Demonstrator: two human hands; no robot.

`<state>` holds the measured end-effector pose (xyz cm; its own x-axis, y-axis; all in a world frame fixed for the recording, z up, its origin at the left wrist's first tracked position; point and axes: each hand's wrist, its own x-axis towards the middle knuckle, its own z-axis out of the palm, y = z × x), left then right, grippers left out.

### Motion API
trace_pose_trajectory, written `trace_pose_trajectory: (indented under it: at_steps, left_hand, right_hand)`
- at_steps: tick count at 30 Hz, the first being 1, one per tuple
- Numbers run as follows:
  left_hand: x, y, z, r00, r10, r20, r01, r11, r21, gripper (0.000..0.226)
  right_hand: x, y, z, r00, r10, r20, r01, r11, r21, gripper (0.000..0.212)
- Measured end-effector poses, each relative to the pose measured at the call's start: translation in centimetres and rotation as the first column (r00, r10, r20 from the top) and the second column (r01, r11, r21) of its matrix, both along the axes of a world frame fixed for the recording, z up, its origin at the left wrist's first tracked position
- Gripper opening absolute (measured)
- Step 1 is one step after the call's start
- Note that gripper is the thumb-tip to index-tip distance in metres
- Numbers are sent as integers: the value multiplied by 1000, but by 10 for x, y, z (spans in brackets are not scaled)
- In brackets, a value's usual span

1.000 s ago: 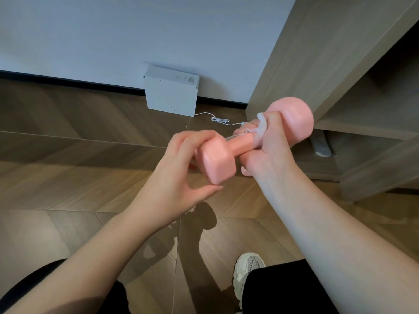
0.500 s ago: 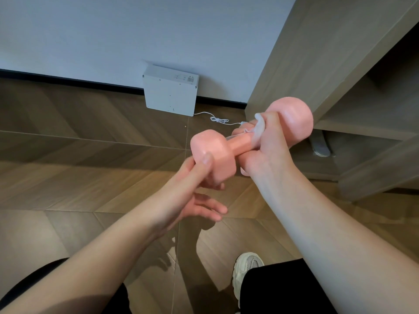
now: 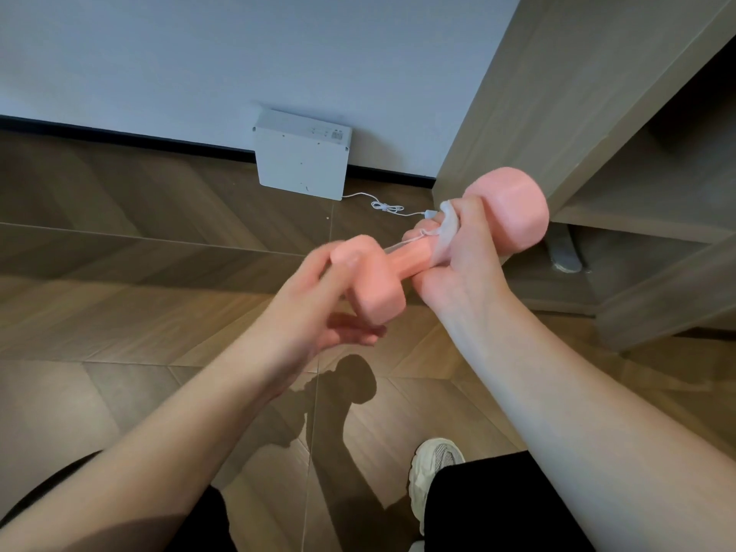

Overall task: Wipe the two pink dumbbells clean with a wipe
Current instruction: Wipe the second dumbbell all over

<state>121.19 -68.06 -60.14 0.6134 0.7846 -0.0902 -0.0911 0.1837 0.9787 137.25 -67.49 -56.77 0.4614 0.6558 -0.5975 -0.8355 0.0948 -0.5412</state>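
Observation:
One pink dumbbell (image 3: 410,256) is held in the air above the wooden floor, slanting from lower left to upper right. My right hand (image 3: 466,272) grips its handle near the far round head, with a white wipe (image 3: 448,229) wrapped between the fingers and the handle. My left hand (image 3: 302,312) is at the near head. Its thumb and forefinger, blurred, lie on top of the head and the other fingers reach under it. A second dumbbell is not in sight.
A white box (image 3: 302,157) leans against the wall, with a thin white cable (image 3: 382,207) running right. A wooden shelf unit (image 3: 597,113) stands at the right, a grey object (image 3: 565,253) under its lowest shelf. My pale shoe (image 3: 432,472) is on the floor below.
My left hand let go of the near head, dropped below it, then came back up onto it. The dumbbell's near end sank a little. The right hand with the wipe stayed on the handle.

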Motion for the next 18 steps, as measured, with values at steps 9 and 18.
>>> trace_pose_trajectory:
  at_steps: [9, 18]
  left_hand:
    - [3, -2, -2, 993, -79, 88, 105, 931, -351, 75]
    - [3, 6, -2, 998, -54, 12, 54, 999, -5, 75]
  right_hand:
    - [6, -2, 6, 997, 1, -74, -1, 1000, -1, 25]
    - [7, -1, -1, 996, 5, -86, -11, 998, -69, 26]
